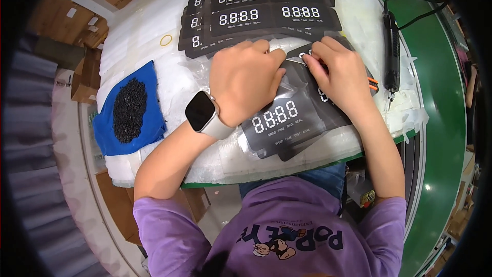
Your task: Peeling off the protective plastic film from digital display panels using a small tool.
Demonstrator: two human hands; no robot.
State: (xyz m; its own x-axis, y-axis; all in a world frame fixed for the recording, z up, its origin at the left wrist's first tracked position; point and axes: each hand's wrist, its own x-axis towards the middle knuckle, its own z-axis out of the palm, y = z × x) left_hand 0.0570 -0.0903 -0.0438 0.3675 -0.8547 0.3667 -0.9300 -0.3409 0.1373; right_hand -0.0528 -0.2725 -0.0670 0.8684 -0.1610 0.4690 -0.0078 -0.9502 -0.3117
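Observation:
In front of me lie dark display panels [284, 123] with white digit segments, overlapping and partly under glossy clear film. My left hand [246, 79], with a watch [201, 112] on its wrist, is closed above their upper left edge. Its thumb and index finger are bent together, and what they hold is hidden. My right hand [342, 72] rests over the panels' right part, thumb and fingers pinching a thin metal-tipped tool [295, 60]. The tip points toward my left fingertips. An orange-and-black handle [373, 84] shows past the right palm; whether it belongs to that tool is hidden.
More display panels [238, 18] are piled at the far side of the white-covered table [133, 46]. A blue cloth [107, 128] with small black pieces [130, 110] lies left. A black corded electric screwdriver [392, 51] lies right, beside a green surface [441, 102]. A yellow ring [166, 40] sits far left.

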